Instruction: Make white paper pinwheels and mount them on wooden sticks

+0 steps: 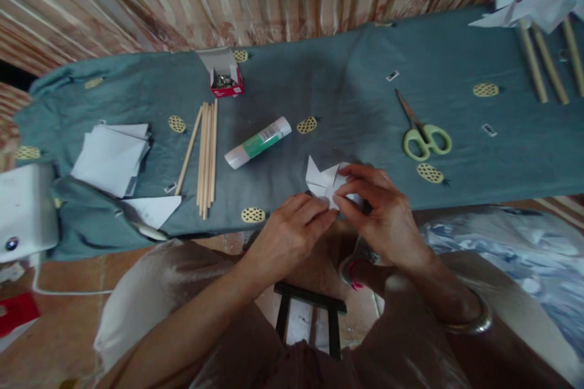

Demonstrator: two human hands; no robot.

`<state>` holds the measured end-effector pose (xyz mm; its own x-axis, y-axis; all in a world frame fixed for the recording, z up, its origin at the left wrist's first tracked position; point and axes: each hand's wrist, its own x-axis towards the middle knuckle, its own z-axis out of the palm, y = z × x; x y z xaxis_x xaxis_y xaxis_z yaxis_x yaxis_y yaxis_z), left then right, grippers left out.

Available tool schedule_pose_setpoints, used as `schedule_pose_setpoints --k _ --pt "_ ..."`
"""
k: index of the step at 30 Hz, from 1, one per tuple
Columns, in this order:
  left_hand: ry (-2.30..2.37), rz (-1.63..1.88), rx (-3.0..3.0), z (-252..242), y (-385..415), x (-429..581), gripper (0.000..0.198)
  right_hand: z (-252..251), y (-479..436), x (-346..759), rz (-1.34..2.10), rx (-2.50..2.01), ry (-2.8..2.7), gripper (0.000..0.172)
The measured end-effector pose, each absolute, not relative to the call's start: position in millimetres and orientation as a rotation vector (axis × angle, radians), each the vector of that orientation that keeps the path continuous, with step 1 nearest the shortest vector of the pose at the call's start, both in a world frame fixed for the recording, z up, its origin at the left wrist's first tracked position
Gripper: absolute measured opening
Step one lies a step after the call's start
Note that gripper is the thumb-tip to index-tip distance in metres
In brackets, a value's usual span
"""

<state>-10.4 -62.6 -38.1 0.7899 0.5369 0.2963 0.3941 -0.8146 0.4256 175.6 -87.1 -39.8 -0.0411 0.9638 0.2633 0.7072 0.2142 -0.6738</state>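
A white paper pinwheel (322, 178) with folded points is held between both hands over the table's front edge. My left hand (296, 222) is closed on its lower left side, fingers pinching near the centre. On the right side my right hand (378, 197) grips the paper between thumb and fingers. The fingers hide part of the folds. Beyond the hands lies a glue stick (258, 142) with a green label. To the right rest scissors (422, 134) with yellow-green handles.
Several wooden sticks (207, 158) lie left of the glue stick, below an open red box (227, 82) of small metal pieces. Stacked paper squares (112, 158) and a white device (27, 213) are at the left. Finished-looking pinwheels (531, 0) on sticks lie at the far right.
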Motion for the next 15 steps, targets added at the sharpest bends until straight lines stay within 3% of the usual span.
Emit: schedule_pose_setpoints --k 15 --pt "0.719 0.582 2.651 -39.6 -62.8 -10.4 0.019 -40.7 -87.0 174.9 0.476 -1.573 -1.791 0.008"
